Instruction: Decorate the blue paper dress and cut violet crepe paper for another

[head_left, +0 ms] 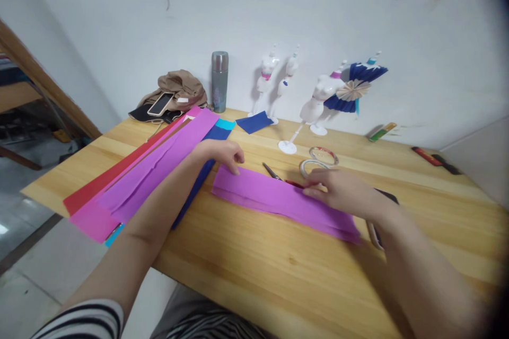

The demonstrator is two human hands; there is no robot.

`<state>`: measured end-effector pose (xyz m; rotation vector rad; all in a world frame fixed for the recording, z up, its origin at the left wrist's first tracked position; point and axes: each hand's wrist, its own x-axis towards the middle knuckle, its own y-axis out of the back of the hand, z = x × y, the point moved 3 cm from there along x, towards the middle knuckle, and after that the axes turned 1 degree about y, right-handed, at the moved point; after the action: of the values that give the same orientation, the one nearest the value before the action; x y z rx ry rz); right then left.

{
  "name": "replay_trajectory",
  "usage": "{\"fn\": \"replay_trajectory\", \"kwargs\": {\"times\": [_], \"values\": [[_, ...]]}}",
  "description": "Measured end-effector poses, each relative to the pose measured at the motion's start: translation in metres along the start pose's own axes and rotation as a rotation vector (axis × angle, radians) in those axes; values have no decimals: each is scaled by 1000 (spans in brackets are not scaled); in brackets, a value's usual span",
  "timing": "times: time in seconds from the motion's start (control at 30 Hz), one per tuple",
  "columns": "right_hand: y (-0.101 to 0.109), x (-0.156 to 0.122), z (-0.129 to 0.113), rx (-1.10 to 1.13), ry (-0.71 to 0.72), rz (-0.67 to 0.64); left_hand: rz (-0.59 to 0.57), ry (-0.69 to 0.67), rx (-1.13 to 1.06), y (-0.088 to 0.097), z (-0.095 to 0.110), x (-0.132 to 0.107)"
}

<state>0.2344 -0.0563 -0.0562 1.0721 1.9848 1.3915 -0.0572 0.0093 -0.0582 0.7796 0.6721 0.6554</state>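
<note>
A strip of purple crepe paper [274,193], its layers showing along the near edge, lies across the table in front of me. My left hand [226,153] is over its left end, fingers loosely curled and thumb tip at the paper. Over the far edge toward the right is my right hand [334,186], thumb and fingers apart, with no clear grip on anything. Scissors [272,171] lie just behind the strip, their red handles partly under it and near my right fingers. Two tape rolls [324,155] rest beyond that hand.
Long crepe paper sheets [159,169] lie under my left forearm; a blue piece [254,122] lies farther back. Small white mannequins [314,103], one in a blue paper dress [353,87], stand by the wall near a thermos [220,82]. A dark phone-like object [374,234] is partly behind my right wrist.
</note>
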Motion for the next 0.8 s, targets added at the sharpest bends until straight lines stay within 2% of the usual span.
{"fn": "replay_trajectory", "kwargs": {"times": [0.1,0.2,0.33,0.47,0.57,0.63,0.8], "values": [[-7,8,-11,-42,4,-51,-44,-41,135,-15,7,10],[-16,13,-17,16,24,-40,-84,-72,198,-21,14,13],[-27,17,-22,190,12,90,9,-148,229,-15,33,5],[-22,18,-38,377,27,159,98,-236,203,-9,66,-10],[-8,17,-49,403,0,164,203,-290,126,1,87,-19],[2,17,-50,446,-39,197,291,-306,20,13,94,-21],[19,22,-29,688,-204,488,518,-258,-419,46,82,-10]]}}
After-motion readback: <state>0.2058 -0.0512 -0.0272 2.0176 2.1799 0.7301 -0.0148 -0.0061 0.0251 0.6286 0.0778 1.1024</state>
